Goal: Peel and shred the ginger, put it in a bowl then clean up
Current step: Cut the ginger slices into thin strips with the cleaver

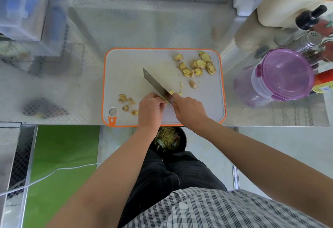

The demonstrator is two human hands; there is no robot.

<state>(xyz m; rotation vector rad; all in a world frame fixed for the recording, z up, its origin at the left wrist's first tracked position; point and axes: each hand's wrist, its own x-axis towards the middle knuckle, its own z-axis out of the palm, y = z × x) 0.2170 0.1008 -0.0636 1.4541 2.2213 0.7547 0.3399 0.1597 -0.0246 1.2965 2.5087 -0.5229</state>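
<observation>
The knife lies diagonally on the cutting board, tip pointing far-left. The right hand fingers wrap its handle. The left hand fingers curl beside the blade, their hold hidden. Ginger slices lie far-right. A black bowl below the table holds shreds.

- The cleaver's handle is hidden inside the right hand.
- The ginger piece shows only a pale end. The rest lies under the blade and the left hand's curled fingers.
- The black bin is partly covered by the cutting board and forearms.
- The red-and-yellow container is cut off by the right edge, its label unreadable.
</observation>
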